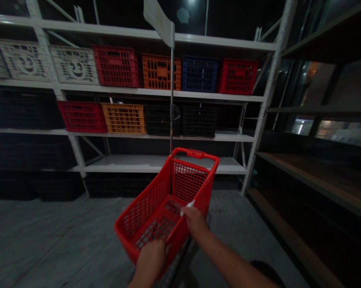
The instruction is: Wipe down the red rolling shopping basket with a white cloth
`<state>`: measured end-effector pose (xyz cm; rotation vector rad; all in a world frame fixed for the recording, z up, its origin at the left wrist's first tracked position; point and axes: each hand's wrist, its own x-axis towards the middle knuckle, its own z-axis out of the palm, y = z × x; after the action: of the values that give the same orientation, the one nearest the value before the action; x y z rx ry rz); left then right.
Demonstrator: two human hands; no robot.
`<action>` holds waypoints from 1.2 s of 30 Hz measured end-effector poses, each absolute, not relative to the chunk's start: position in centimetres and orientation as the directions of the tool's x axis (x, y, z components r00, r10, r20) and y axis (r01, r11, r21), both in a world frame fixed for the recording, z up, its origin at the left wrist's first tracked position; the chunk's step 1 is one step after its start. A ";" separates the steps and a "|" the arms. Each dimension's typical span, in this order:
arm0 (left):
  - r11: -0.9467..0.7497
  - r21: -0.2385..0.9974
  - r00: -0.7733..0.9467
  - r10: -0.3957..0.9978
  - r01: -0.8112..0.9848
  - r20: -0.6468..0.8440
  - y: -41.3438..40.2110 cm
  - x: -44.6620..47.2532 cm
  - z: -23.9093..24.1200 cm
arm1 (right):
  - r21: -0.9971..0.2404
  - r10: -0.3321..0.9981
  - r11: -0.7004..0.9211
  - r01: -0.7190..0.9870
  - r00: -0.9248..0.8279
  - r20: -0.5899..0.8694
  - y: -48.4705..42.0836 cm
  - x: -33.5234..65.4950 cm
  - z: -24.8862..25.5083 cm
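Red plastic forms the cart (159, 211), shelves (129, 161) behind it; my left hand (153, 256) curls around its near rim (177, 229), my right hand (195, 219) pinches a white scrap (191, 203) there. Gripping looks done; what remains, I can't tell.

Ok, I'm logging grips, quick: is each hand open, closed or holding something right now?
Left hand: closed, holding the red cart by its edge.
Right hand: closed, holding a small white item; whether it also grips the cart, I can't tell.
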<state>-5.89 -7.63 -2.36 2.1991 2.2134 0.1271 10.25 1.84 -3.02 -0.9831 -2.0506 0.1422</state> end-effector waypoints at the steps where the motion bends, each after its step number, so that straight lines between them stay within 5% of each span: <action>1: 0.001 0.076 -0.004 0.999 0.997 0.036 -7.6 -6.0 -2.3 | -0.415 0.651 0.733 0.538 -0.379 0.658 0.4 9.2 -3.8; 8: -0.012 0.054 0.012 1.000 0.998 -0.009 -7.6 -7.3 -1.8 | -0.347 0.624 0.765 0.543 -0.490 0.609 2.2 10.6 -2.3; 13: -0.043 0.029 0.043 0.999 0.999 0.017 -7.5 -9.0 -2.1 | -0.333 0.776 0.536 0.776 -0.298 0.557 9.6 16.0 3.0; 18: -0.025 0.018 0.026 0.999 1.000 -0.027 -7.3 -10.3 -1.7 | -0.359 0.815 0.457 0.814 -0.220 0.537 10.1 14.7 3.4; 28: -0.083 0.054 0.085 0.996 0.995 -0.018 -6.9 -14.1 -2.4 | -0.284 0.660 0.718 0.636 -0.493 0.567 3.2 7.5 -1.7; 36: -0.084 0.070 0.088 0.995 0.994 -0.053 -7.5 -20.1 -3.4 | -0.272 0.739 0.511 0.815 -0.255 0.623 8.4 18.9 6.0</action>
<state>-20.13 -7.53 -3.42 2.2506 2.0638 0.0124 18.93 8.37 5.97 -1.2669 -2.0360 -0.1356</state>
